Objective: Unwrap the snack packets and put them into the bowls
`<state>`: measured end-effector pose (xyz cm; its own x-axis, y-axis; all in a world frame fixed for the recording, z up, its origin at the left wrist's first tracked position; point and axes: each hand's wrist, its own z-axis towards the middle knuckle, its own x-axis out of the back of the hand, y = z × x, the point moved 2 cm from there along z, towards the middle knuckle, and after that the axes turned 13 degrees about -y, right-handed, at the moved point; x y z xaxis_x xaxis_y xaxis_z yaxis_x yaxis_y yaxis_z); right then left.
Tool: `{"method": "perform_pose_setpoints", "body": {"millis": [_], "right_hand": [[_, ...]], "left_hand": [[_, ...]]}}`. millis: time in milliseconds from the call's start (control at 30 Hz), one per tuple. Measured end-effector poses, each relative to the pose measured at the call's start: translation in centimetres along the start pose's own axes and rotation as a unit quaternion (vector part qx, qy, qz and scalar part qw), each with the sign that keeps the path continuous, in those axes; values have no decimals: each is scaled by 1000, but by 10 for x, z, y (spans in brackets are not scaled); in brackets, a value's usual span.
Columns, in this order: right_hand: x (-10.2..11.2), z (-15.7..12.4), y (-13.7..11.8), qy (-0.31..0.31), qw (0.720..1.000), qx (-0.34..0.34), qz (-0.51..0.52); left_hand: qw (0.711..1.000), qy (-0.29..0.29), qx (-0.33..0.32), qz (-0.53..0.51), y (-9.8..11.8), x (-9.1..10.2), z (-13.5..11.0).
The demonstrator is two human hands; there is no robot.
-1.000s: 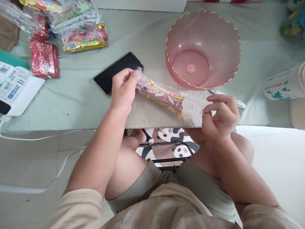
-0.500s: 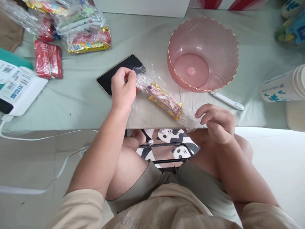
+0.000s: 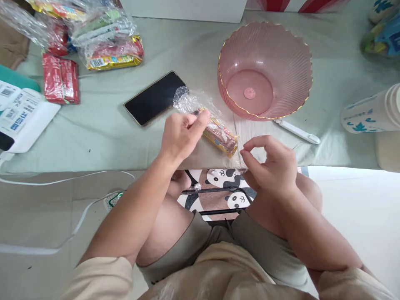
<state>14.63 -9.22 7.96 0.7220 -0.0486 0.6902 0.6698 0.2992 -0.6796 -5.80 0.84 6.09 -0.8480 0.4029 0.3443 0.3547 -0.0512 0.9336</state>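
Observation:
A yellow snack packet with pink-brown contents lies diagonally near the table's front edge, inside a clear plastic bag whose crumpled upper end spreads towards the phone. My left hand is closed on the packet's upper left end, thumb and fingers over the plastic. Beyond the packet's lower right end, my right hand pinches the bag's other end between thumb and forefinger. The pink ribbed bowl with a gold wavy rim stands just behind the packet, with nothing inside but a round label.
A black phone lies left of the bag. A white-handled utility knife lies in front of the bowl. Bagged snacks and a red packet are at back left, a white box behind, paper cups at right.
My left hand has moved right and down from the bag's crumpled end onto the packet. My right hand has shifted left, its thumb and forefinger now pinching the bag's lower end.

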Motion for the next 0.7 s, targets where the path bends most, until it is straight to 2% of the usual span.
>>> {"method": "perform_pose_setpoints", "body": {"millis": [67,133,200,333,367,433,533,567,633,700], "right_hand": [[-6,-1,-14,29,990,132,-47],[-16,-3,-25,10,973,219,-67],[-28,-5,-32,-23,961,266,-76],[-43,-7,-37,-82,946,308,-54],[-43,-6,-36,-95,949,300,-32],[-41,-3,-31,-98,967,236,22],[-36,5,-15,-51,994,62,80],[-36,7,-8,-38,995,5,97],[-41,10,5,-38,986,-82,143],[-49,13,15,-57,973,-126,183]], "left_hand": [[999,-35,30,7,6,-7,-4],[995,-76,57,5,10,-11,-5],[991,-102,81,23,12,-12,-5],[979,-116,104,133,13,-7,-5],[978,-113,103,140,12,-6,-4],[986,-88,96,104,8,-4,-4],[996,-18,76,-40,6,-1,-2],[992,-9,74,-103,6,-1,-2],[968,-31,86,-233,9,-2,-2],[934,-74,106,-332,13,-3,-3]]}}
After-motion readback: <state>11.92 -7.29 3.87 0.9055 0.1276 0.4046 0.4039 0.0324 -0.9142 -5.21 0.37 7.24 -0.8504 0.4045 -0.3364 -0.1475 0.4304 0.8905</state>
